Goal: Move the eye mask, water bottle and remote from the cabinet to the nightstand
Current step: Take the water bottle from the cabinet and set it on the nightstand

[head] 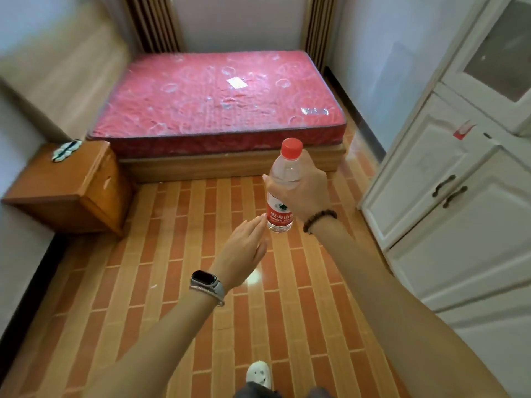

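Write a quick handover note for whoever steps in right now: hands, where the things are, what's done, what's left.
Right hand: gripping the water bottle upright, in mid-air over the floor.
Left hand: open, empty, fingertips near the bottle's base.
Eye mask: already on the nightstand.
Remote: not in view.
Left: set the bottle on the nightstand, then fetch the remote from the cabinet.

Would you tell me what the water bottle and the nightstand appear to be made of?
The water bottle looks like thin clear plastic: see-through wall, red cap, glossy red label. The nightstand looks like orange-brown wood or wood veneer with a smooth, slightly shiny finish; faint grain shows, but solid or laminate cannot be told.
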Demonstrator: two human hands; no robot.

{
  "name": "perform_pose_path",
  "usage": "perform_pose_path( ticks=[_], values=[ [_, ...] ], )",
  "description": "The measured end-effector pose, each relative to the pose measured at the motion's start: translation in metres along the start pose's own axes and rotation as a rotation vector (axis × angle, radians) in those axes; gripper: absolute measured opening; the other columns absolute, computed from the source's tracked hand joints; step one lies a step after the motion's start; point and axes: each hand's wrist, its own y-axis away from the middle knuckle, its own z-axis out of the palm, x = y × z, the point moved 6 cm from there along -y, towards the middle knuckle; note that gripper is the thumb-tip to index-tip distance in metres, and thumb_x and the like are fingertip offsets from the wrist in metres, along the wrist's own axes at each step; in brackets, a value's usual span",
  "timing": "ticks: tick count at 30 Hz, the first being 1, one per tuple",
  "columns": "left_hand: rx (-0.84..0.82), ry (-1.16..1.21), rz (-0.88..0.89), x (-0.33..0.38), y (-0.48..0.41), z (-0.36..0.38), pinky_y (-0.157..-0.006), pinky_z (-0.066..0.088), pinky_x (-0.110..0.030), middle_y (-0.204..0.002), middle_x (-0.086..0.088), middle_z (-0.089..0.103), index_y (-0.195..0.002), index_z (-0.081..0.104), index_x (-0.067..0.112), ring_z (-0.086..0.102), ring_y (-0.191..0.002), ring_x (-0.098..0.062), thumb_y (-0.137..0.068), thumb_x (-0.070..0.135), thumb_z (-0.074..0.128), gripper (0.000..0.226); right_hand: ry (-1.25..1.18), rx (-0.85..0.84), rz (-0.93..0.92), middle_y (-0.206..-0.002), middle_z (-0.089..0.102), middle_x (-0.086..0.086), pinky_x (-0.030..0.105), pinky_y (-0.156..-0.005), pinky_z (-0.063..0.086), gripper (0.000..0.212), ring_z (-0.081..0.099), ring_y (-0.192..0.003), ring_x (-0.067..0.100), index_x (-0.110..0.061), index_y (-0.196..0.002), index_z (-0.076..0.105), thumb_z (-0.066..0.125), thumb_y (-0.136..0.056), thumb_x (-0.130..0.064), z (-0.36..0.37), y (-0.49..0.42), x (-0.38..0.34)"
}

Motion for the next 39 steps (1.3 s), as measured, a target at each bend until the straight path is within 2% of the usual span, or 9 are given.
perform_pose_path(
  ticks=[3,5,10,15,19,22,28,33,39],
  values=[
    [0.045,-0.028,-0.08,-0.039,0.012,-0.023,-0.112,0.012,-0.024,-0.146,-0.009,0.04,-0.146,0.026,0.009,0.036,-0.135,-0.019,-0.098,0.026,0.036,0.052,-0.053,-0.077,-0.048,-0.091,0.066,-0.005,0.029,-0.075,0.058,0.048,0.065,-0.082,0.011,-0.021,-0.104,0.052,0.075,-0.07,-0.047,0.048,-0.015,-0.028],
    [0.08,-0.032,-0.139,-0.063,0.018,-0.034,-0.112,0.016,-0.025,-0.145,-0.009,0.042,-0.146,0.026,0.01,0.038,-0.134,-0.02,-0.097,0.028,0.032,0.053,-0.092,-0.125,-0.091,-0.091,0.066,-0.004,0.032,-0.075,0.059,0.048,0.066,-0.081,0.011,-0.019,-0.104,0.052,0.076,-0.071,-0.045,0.078,-0.023,-0.044],
    [0.167,-0.025,-0.299,-0.112,0.032,-0.061,-0.106,0.021,-0.02,-0.143,-0.005,0.043,-0.147,0.023,0.014,0.041,-0.13,-0.017,-0.097,0.021,0.045,0.056,-0.159,-0.266,-0.156,-0.091,0.066,-0.005,0.034,-0.075,0.059,0.047,0.066,-0.081,0.01,-0.021,-0.104,0.052,0.075,-0.071,-0.046,0.148,-0.045,-0.074],
    [0.243,-0.008,-0.432,-0.152,0.029,-0.083,-0.099,0.023,-0.016,-0.141,-0.007,0.045,-0.147,0.023,0.015,0.042,-0.125,-0.017,-0.096,0.019,0.048,0.057,-0.205,-0.384,-0.242,-0.09,0.065,-0.005,0.034,-0.072,0.06,0.048,0.067,-0.08,0.01,-0.024,-0.104,0.05,0.074,-0.071,-0.049,0.209,-0.073,-0.097],
    [0.276,-0.046,-0.521,-0.194,0.016,-0.091,-0.104,0.032,-0.025,-0.144,-0.006,0.042,-0.148,0.023,0.015,0.042,-0.127,-0.019,-0.097,0.028,0.043,0.056,-0.251,-0.465,-0.309,-0.093,0.065,-0.006,0.034,-0.074,0.06,0.05,0.067,-0.083,0.011,-0.026,-0.106,0.049,0.073,-0.071,-0.052,0.251,-0.107,-0.112],
    [0.301,-0.051,-0.59,-0.22,0.0,-0.1,-0.101,0.027,-0.02,-0.147,-0.004,0.037,-0.148,0.019,0.018,0.04,-0.129,-0.018,-0.097,0.028,0.044,0.058,-0.291,-0.521,-0.347,-0.094,0.065,-0.006,0.035,-0.074,0.06,0.05,0.067,-0.084,0.011,-0.026,-0.108,0.05,0.072,-0.071,-0.052,0.279,-0.135,-0.123],
    [0.362,-0.065,-0.703,-0.267,-0.022,-0.119,-0.108,0.028,-0.023,-0.147,-0.002,0.037,-0.149,0.02,0.018,0.035,-0.133,-0.015,-0.1,0.028,0.036,0.052,-0.343,-0.625,-0.424,-0.097,0.065,-0.007,0.033,-0.076,0.06,0.051,0.066,-0.087,0.01,-0.025,-0.111,0.049,0.074,-0.072,-0.049,0.332,-0.175,-0.147],
    [0.409,-0.039,-0.777,-0.305,-0.023,-0.126,-0.11,0.035,-0.036,-0.147,-0.003,0.038,-0.148,0.023,0.016,0.034,-0.135,-0.014,-0.099,0.029,0.033,0.051,-0.376,-0.704,-0.463,-0.096,0.065,-0.009,0.033,-0.075,0.06,0.05,0.066,-0.086,0.009,-0.025,-0.11,0.049,0.075,-0.072,-0.047,0.377,-0.192,-0.168],
    [0.449,-0.057,-0.831,-0.364,-0.026,-0.146,-0.11,0.032,-0.027,-0.144,-0.005,0.043,-0.145,0.029,0.014,0.037,-0.133,-0.013,-0.096,0.033,0.028,0.053,-0.384,-0.783,-0.486,-0.098,0.066,-0.006,0.03,-0.076,0.059,0.053,0.066,-0.087,0.009,-0.021,-0.113,0.049,0.075,-0.073,-0.045,0.443,-0.214,-0.191]
  ],
)
